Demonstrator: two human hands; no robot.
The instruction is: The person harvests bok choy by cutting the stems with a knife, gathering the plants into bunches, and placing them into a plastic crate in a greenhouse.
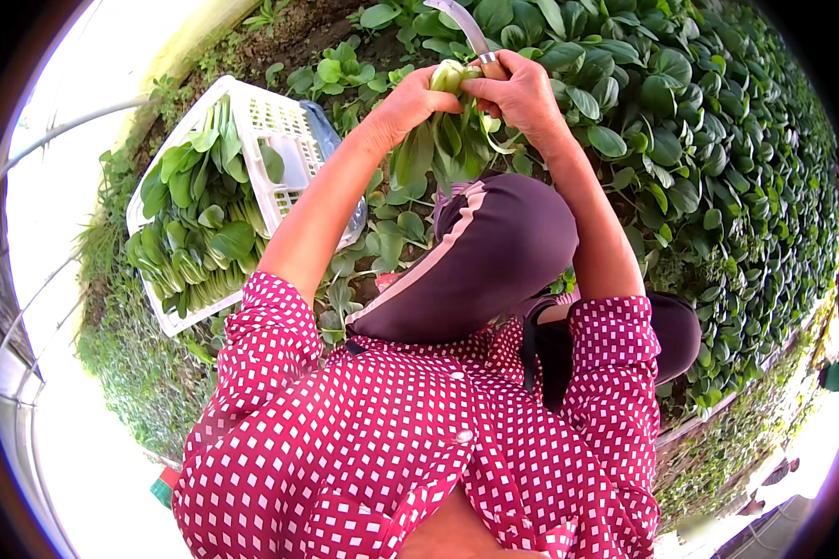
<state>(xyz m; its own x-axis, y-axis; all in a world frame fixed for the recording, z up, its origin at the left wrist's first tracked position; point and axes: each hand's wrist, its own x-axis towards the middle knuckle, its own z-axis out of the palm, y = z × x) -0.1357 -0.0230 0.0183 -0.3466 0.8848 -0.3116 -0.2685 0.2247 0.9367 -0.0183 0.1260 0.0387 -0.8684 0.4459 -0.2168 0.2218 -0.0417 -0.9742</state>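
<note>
My left hand [411, 105] grips a head of bok choy [447, 78] by its pale base, and the leaves hang down toward my knee. A curved harvesting knife [470, 26] with a wooden handle is held in my right hand [524, 94], its blade pointing up and away from me. The thumb and fingers of that hand also touch the stems beside the base. One thin pale stalk [495, 140] dangles below the right hand. To the left, a white plastic crate [274, 178] holds cut bok choy [196, 230] laid in bunches.
Dense rows of growing bok choy [671, 133] spread to the right. Bare soil [280, 45] and small weeds border the bed at the upper left. Bluish plastic [321, 129] lies against the crate's far side. My bent knee [503, 244] rises just below my hands.
</note>
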